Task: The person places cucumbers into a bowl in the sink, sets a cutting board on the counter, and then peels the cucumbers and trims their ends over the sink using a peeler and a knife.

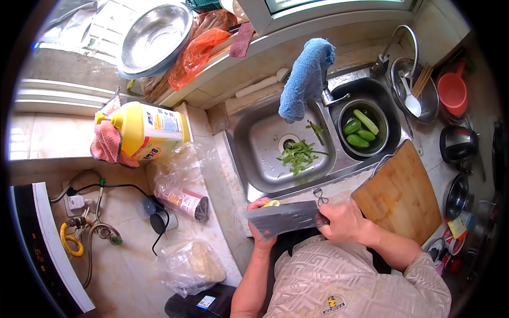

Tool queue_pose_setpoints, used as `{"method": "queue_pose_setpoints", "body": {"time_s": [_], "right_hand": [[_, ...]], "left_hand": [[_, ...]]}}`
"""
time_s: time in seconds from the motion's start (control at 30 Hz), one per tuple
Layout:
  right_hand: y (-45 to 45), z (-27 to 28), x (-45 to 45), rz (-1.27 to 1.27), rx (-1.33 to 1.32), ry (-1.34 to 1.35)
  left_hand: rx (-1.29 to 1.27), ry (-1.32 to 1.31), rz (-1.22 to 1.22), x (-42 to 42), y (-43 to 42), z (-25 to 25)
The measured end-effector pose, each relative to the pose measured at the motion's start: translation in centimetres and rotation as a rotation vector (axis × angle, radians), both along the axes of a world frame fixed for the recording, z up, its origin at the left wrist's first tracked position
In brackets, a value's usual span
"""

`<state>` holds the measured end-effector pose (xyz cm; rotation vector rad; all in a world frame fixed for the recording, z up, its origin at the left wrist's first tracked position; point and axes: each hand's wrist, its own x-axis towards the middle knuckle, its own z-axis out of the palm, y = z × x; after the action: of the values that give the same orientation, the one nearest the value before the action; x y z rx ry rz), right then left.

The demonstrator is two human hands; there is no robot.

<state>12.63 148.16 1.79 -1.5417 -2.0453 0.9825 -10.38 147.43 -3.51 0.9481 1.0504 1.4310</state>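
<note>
My right hand (342, 220) grips the handle end of a cleaver (286, 218), its broad dark blade held flat in front of my body. My left hand (261, 237) is partly behind the blade, its fingers curled round a pale yellow-green vegetable piece (272, 203); most of that piece is hidden by the blade. Just beyond is the left sink basin (254, 153), with green peelings (298, 157) around its drain. A metal pot (383, 114) in the right basin holds several green cucumbers (360, 139), one partly peeled.
A wooden cutting board (400, 196) lies right of my hands; scissors (320, 196) rest on the sink's front edge. A blue towel (305, 79) hangs over the tap (333, 98). On the left are a yellow jug (143, 130) and plastic bags (191, 267). A colander (415, 90) stands at the right.
</note>
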Motion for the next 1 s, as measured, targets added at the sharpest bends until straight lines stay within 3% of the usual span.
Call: {"method": "queue_pose_setpoints", "body": {"time_s": [0.07, 0.1, 0.23, 0.37, 0.47, 0.6, 0.7, 0.8, 1.0], "right_hand": [[0.3, -2.0, 0.3, -0.047, -0.008, -0.037], [0.7, -2.8, 0.6, -0.074, -0.035, -0.036], [0.4, -2.5, 1.0, -0.080, -0.137, 0.050], [0.0, -0.8, -0.1, -0.029, 0.031, 0.118], [-0.3, -0.5, -0.5, -0.003, 0.086, 0.101], [-0.5, -1.2, -0.8, -0.003, 0.105, 0.102], [-0.4, -1.0, -1.0, -0.013, 0.102, 0.078], [-0.2, -1.1, -1.2, -0.027, 0.105, 0.079], [0.6, -1.5, -1.0, -0.050, -0.026, 0.040]], "left_hand": [[-0.198, 0.355, 0.060, -0.4, -0.7, -0.2], [-0.052, 0.227, 0.041, -0.6, -0.3, -0.5], [-0.033, 0.211, 0.030, -0.6, -0.2, -0.6], [-0.146, 0.147, 0.033, -0.5, 0.0, -0.3], [-0.410, -0.175, 0.078, -0.5, 0.2, 0.6], [-0.294, -0.220, 0.060, -0.1, 0.3, 0.8], [-0.348, -0.308, 0.102, -0.2, 0.1, 0.8], [-0.404, -0.190, 0.124, -0.2, -0.1, 1.1], [-0.292, -0.200, 0.178, 0.5, 0.0, 0.8]]}}
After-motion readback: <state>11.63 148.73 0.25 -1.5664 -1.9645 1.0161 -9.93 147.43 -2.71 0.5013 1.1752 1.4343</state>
